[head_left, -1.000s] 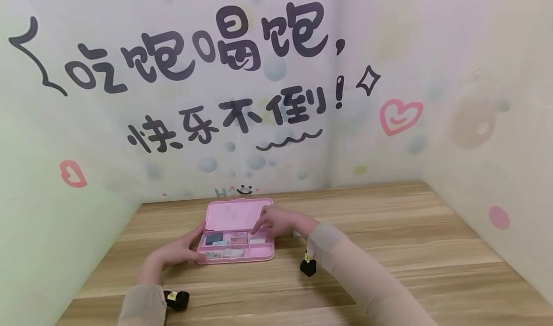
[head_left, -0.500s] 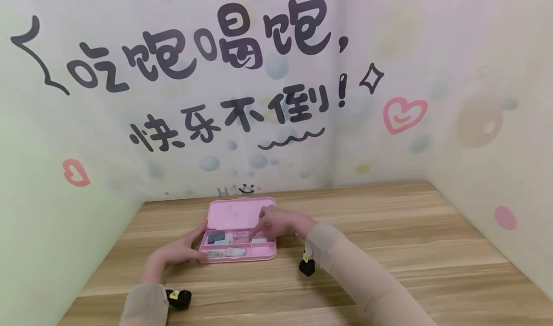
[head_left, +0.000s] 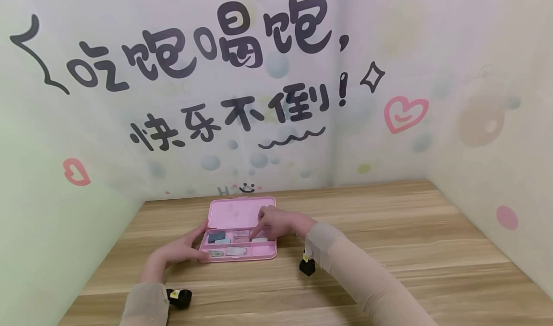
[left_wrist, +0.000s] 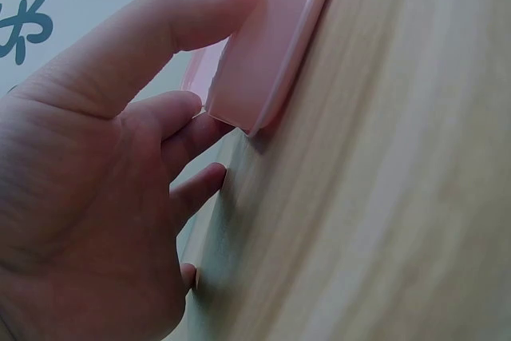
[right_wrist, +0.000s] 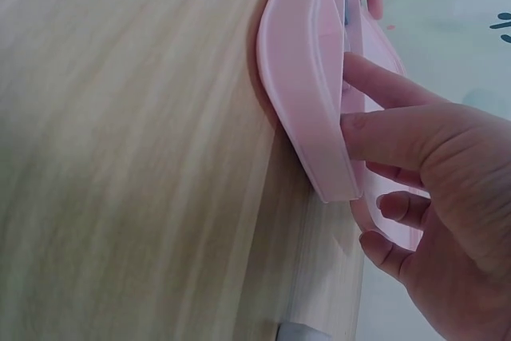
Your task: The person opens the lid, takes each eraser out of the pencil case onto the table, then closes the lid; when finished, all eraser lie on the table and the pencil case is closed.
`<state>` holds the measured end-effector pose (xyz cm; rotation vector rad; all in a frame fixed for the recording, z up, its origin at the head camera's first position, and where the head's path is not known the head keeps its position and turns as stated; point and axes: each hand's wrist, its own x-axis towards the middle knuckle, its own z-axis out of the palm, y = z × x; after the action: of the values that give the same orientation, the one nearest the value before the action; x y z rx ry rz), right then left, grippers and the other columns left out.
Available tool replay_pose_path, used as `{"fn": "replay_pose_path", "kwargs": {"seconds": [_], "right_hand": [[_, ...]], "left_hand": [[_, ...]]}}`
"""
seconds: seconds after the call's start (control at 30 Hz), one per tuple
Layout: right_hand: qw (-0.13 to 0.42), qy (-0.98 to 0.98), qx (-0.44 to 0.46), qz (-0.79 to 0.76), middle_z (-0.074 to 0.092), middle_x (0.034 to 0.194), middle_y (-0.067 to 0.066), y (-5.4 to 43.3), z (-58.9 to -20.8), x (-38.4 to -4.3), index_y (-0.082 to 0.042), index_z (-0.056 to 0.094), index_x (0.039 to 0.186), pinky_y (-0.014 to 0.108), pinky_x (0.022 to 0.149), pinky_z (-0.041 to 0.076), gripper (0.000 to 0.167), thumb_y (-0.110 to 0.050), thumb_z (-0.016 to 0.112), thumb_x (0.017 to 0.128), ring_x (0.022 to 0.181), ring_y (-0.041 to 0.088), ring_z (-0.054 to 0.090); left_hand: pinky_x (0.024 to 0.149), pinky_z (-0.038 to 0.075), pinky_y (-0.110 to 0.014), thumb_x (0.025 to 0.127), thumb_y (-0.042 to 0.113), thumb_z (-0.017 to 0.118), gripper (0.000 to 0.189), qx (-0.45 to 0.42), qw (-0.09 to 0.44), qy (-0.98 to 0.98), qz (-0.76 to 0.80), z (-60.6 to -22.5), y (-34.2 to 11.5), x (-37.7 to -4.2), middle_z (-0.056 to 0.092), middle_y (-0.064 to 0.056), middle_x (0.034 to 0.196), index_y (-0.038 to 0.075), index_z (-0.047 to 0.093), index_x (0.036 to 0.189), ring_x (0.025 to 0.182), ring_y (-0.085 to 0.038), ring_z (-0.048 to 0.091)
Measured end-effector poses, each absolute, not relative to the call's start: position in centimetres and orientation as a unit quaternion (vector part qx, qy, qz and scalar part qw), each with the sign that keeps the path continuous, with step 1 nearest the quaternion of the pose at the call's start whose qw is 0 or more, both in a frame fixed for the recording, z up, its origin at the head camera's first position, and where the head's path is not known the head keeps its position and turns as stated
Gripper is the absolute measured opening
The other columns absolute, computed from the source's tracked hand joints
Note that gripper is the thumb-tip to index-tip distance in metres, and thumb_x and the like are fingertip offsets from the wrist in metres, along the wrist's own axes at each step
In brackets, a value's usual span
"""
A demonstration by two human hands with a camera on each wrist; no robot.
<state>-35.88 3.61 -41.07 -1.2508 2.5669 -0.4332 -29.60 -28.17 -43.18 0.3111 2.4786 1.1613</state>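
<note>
An open pink case (head_left: pixel 263 257) with divided compartments lies on the table, its lid (head_left: pixel 235 211) tipped back. My left hand (head_left: pixel 176 250) grips its left end, thumb (left_wrist: pixel 215 17) on the near side and fingers behind. Inside lie a dark block (head_left: pixel 216 236), a pale blue block (head_left: pixel 222 241), a pinkish block (head_left: pixel 241 238), and two pale pieces in front. My right hand (head_left: pixel 278 220) reaches into the back right compartment, index finger down beside a white block (head_left: pixel 259 240). Its thumb (right_wrist: pixel 383 135) is at the right-end rim. Whether they pinch the block is hidden.
A small greyish-white piece (right_wrist: pixel 303 332) sits on the wooden table (head_left: pixel 389 239) right of the case, partly behind my right wrist. A printed wall (head_left: pixel 186 172) closes off the back, with side walls left and right. Black wrist cameras (head_left: pixel 179 298) hang beneath both wrists.
The head view has shifted slightly. Both hands keep their places at the case, and the blocks inside show no visible movement.
</note>
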Motion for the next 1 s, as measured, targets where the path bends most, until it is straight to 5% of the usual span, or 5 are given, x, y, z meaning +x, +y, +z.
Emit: {"fn": "replay_pose_path", "kwargs": {"seconds": [0.43,0.67,1.0], "right_hand": [[0.126,0.888,-0.418,-0.147,0.041,0.108,-0.001,3.8,-40.2,-35.6,-0.038,0.073,0.107,0.024,0.080,0.040,0.046,-0.002,0.074,0.079,0.098,0.014,0.040],[0.138,0.896,-0.384,-0.175,0.040,0.124,0.004,4.6,-38.7,-35.4,-0.038,0.067,0.113,0.032,0.091,0.042,0.041,-0.005,0.064,0.090,0.108,0.020,0.043],[0.163,0.855,-0.388,-0.302,0.060,0.105,-0.001,7.5,-37.8,-35.5,-0.018,0.057,0.124,0.028,0.077,0.047,0.040,-0.003,0.066,0.088,0.086,0.016,0.055]], "left_hand": [[0.108,0.011,-0.066,0.075,0.031,0.081,0.114,0.119,0.193,0.880,0.416,-42.8,-27.8,-29.5,0.000,-0.023,0.159,0.017,0.003,0.157,0.142,-0.044,0.005],[0.108,0.010,-0.067,0.076,0.030,0.081,0.113,0.118,0.193,0.880,0.419,-43.1,-28.2,-29.5,-0.002,-0.023,0.159,0.017,0.003,0.157,0.142,-0.045,0.002],[0.108,0.010,-0.067,0.075,0.030,0.081,0.113,0.123,0.190,0.881,0.414,-42.9,-28.1,-29.4,0.001,-0.024,0.159,0.016,0.004,0.157,0.142,-0.045,0.004]]}}
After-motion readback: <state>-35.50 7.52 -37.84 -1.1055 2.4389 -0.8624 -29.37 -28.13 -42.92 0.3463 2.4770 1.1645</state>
